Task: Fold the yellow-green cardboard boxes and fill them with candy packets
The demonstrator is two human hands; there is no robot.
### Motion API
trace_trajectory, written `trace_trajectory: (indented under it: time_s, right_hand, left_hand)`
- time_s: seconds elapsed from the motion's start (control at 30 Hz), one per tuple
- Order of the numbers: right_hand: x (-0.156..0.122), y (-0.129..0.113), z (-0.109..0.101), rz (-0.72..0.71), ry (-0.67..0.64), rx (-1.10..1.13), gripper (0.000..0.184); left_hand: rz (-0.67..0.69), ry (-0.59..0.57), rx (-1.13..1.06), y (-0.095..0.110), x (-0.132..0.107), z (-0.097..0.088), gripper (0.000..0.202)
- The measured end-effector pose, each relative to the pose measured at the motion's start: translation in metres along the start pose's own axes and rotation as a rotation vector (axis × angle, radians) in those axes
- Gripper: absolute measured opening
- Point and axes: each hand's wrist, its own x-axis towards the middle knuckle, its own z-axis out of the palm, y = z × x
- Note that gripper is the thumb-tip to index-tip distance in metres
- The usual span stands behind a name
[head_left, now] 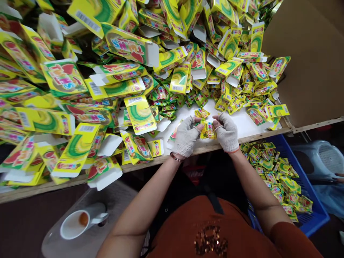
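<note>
Both my hands wear grey knit gloves and meet at the table's front edge. My left hand (186,137) and my right hand (227,132) are closed on a small stack of yellow candy sachets (208,129) held between them. Another loose sachet (201,113) lies just beyond my fingers on the white tabletop (243,122). Flat and half-folded yellow cartons (140,114) are heaped to the left and behind.
A big pile of yellow-green cartons (64,77) and small sachets (236,96) covers the table. A blue crate (317,211) of sachets sits low at my right. A white cup (77,222) stands on a stool at lower left. Brown cardboard (309,53) leans at right.
</note>
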Motion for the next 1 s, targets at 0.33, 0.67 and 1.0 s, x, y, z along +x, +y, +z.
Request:
trace_trajectory:
  time_s: [0.33,0.67,1.0]
  right_hand:
    - [-0.004,-0.010,-0.010,0.188,-0.194,0.171,0.022]
    - [0.005,-0.017,-0.017,0.065,-0.298,-0.051,0.021]
    - [-0.021,-0.014,0.005,0.217,-0.074,0.270,0.048]
  left_hand:
    - [0.062,0.091,-0.076,-0.001,-0.002,-0.002,0.026]
    - [0.098,-0.068,0.098,-0.001,-0.007,-0.001,0.034]
    - [0.232,0.114,0.079,-0.006,-0.008,0.021,0.019]
